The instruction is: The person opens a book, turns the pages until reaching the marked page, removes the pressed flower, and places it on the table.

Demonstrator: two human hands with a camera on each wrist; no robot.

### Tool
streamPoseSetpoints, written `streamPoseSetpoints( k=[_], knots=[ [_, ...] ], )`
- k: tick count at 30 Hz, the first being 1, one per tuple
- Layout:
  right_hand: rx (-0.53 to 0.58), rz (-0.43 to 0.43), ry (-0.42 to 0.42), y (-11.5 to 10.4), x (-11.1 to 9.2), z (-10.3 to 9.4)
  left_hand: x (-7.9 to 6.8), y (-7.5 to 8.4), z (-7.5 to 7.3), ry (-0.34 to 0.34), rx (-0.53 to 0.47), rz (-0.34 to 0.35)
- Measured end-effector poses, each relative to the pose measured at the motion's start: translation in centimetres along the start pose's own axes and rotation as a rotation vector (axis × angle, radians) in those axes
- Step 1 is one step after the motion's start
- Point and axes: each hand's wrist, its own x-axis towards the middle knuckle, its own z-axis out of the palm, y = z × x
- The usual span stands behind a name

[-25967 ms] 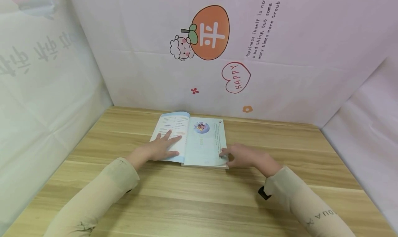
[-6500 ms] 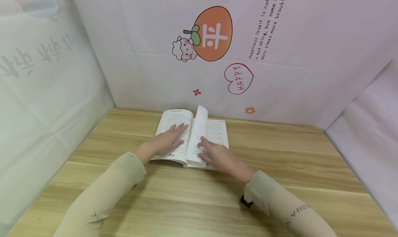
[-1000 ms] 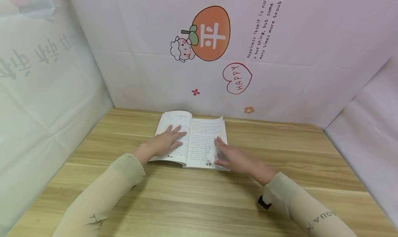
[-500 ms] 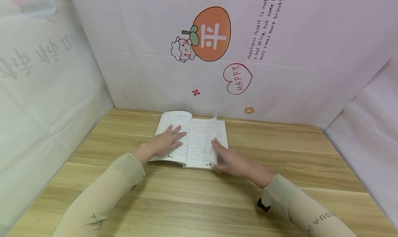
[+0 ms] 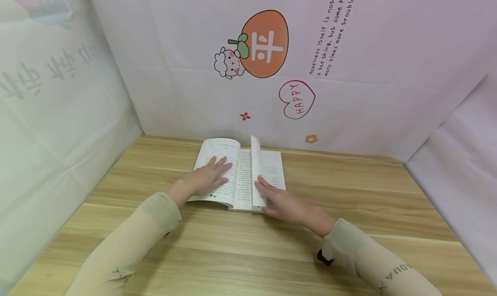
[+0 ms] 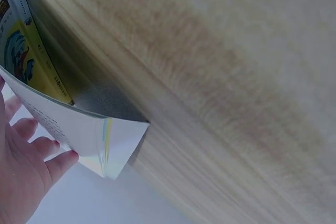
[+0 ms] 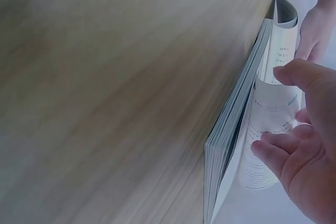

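An open paperback book (image 5: 272, 162) with printed pages lies on the table near the back wall. My left hand (image 5: 207, 179) rests with spread fingers on its left-hand pages, which bow upward at the near edge. A lifted page (image 5: 256, 171) stands curved over the right half, its free edge leaning left. My right hand (image 5: 285, 203) is at this page, its extended fingers touching the right side. In the right wrist view the page bends in a roll beside the right fingers (image 7: 270, 153), with the thumb near its edge. The left wrist view shows a yellow illustrated cover (image 6: 31, 59) beneath the raised pages.
The wood-grain table (image 5: 233, 253) runs up to a printed cloth wall (image 5: 186, 102) close behind the book. More pale cloth hangs on the left side (image 5: 58, 136) and the right side (image 5: 462, 158). A dark band (image 5: 324, 258) shows below the right cuff.
Over the last second my right hand has moved left, and the page has gone from a slightly raised edge to standing upright. Earlier, the book was open at other pages. The left hand stays put lately.
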Motion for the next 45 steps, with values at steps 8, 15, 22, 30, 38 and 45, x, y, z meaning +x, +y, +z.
streamPoseSetpoints(
  k=[8, 15, 22, 30, 38, 45],
  knots=[
    [-0.104, -0.063, 0.024, -0.8, 0.5, 0.2, 0.3, 0.0, 0.2, 0.054, 0.023, 0.02],
    [-0.153, -0.104, -0.006, -1.8, 1.4, 0.5, 0.3, 0.2, 0.1, 0.074, 0.021, 0.037],
    [-0.192, -0.216, 0.047, -2.5, 2.5, 1.1, 0.6, 0.0, 0.4, 0.063, 0.041, 0.048],
    [-0.237, -0.32, 0.106, -3.3, 3.3, 1.3, 0.5, 0.1, 0.2, 0.061, 0.053, 0.082],
    [-0.229, -0.327, 0.042, -4.0, 3.7, 1.3, 0.5, 0.2, 0.1, 0.023, 0.061, 0.084],
    [-0.227, -0.288, -0.003, -3.8, 3.6, 1.3, 0.5, 0.4, 0.2, 0.015, 0.053, 0.076]
  ],
)
